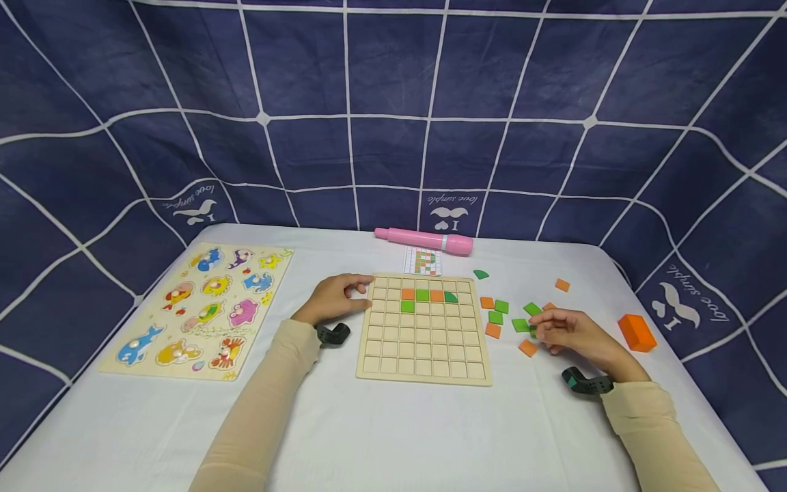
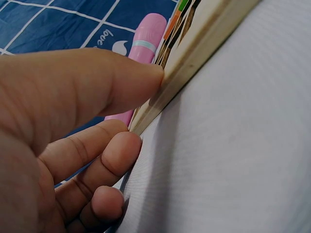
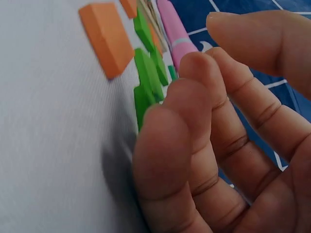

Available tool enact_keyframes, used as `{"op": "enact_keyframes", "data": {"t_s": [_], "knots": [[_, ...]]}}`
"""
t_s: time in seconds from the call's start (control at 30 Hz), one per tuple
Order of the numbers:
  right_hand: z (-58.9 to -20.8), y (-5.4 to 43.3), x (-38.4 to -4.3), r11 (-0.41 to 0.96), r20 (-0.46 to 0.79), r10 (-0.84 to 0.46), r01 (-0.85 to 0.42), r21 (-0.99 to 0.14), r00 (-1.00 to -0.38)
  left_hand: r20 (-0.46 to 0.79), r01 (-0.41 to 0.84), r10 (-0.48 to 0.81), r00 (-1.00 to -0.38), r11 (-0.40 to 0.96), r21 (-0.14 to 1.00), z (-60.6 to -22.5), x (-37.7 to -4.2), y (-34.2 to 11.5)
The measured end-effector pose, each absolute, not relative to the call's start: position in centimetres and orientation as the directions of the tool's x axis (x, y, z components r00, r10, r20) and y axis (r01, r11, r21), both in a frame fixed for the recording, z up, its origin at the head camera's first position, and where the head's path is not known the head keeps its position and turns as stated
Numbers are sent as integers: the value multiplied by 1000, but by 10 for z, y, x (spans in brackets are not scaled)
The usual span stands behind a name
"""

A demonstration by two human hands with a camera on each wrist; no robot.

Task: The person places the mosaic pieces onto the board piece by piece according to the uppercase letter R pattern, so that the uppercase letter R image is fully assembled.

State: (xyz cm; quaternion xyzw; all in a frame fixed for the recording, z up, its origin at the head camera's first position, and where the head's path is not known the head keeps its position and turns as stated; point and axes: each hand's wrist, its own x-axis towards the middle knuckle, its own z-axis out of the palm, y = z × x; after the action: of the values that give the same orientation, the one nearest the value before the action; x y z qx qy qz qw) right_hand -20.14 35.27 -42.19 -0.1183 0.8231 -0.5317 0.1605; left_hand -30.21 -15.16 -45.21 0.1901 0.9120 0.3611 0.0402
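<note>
A square wooden grid board (image 1: 424, 342) lies mid-table. In its upper rows sit orange and green square tiles and a dark green quarter-round piece (image 1: 451, 298). My left hand (image 1: 328, 298) touches the board's far left corner and left edge; in the left wrist view the thumb (image 2: 131, 80) rests on the rim. To the board's right, my right hand (image 1: 574, 335) hovers over loose tiles, fingers loosely bent. A green tile (image 1: 520, 325) and an orange tile (image 1: 527, 348) lie by its fingertips. The right wrist view shows thumb and fingers apart, nothing visible between them.
A small pattern card (image 1: 424, 261) and a pink pen-like stick (image 1: 424, 240) lie beyond the board. An animal puzzle board (image 1: 209, 328) occupies the left side. An orange block (image 1: 637, 333) stands at the right. Another dark green quarter-round piece (image 1: 481, 274) lies near the board's far right corner.
</note>
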Motion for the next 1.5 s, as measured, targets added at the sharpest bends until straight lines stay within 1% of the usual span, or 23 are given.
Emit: {"op": "enact_keyframes", "data": {"t_s": [0.3, 0.6, 0.93, 1.17, 1.5], "knots": [[-430, 359, -203, 404, -78, -445, -123, -906, -892, 79, 331, 382, -921, 657, 677, -453, -303, -152], [-433, 356, -204, 432, -5, -512, -253, -865, -859, 80, 334, 384, -920, 661, 671, -452, -302, -152], [-434, 353, -205, 447, 34, -558, -335, -830, -829, 73, 323, 377, -923, 661, 677, -451, -301, -152], [-433, 352, -204, 465, 42, -553, -351, -813, -832, 70, 324, 379, -923, 664, 674, -452, -303, -152], [-434, 349, -203, 503, 24, -522, -330, -799, -852, 67, 323, 380, -922, 667, 671, -453, -303, -151]]}}
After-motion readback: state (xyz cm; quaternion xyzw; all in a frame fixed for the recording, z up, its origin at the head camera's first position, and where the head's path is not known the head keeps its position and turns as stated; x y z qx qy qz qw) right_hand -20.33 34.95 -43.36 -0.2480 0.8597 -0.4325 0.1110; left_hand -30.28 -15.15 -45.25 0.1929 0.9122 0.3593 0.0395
